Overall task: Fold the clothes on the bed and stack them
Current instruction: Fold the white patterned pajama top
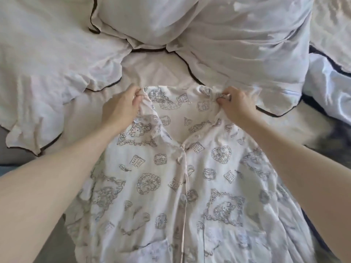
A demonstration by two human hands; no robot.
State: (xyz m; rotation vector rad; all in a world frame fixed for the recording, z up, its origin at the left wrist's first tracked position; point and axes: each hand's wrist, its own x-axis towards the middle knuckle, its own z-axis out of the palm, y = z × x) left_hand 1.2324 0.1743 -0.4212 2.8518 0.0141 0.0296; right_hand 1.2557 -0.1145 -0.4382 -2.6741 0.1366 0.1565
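**Shirt laid out by its shoulders, first fold not yet made**

The pale pink button-front pyjama shirt printed with grey line drawings of hearts, books and bears (pixel 182 177) lies face up along the middle of the bed, its collar toward the pillow end and its hem running out of view at the near edge. The button placket runs down the centre, closed as far as can be seen, and a patch pocket shows low on the front.

The left hand (pixel 121 107) pinches the fabric at the shirt's left shoulder, fingers curled round a small bunch of cloth. The right hand (pixel 234 104) pinches the opposite shoulder beside the collar in the same way. Both hands grasp the garment, with the forearms reaching out over its body.

By the look of it, this is the spreading step: the shirt is being set out flat and square before any fold. The cloth near both shoulders is rumpled and the sides ripple, so the next move likely calls for drawing the shoulders apart and smoothing the front, then bringing 1 side toward the placket.

Beyond the collar sit 2 white pillows with dark piping (pixel 218 35), crumpled against the head of the bed, on a white sheet (pixel 161 71). No folded stack is in view.
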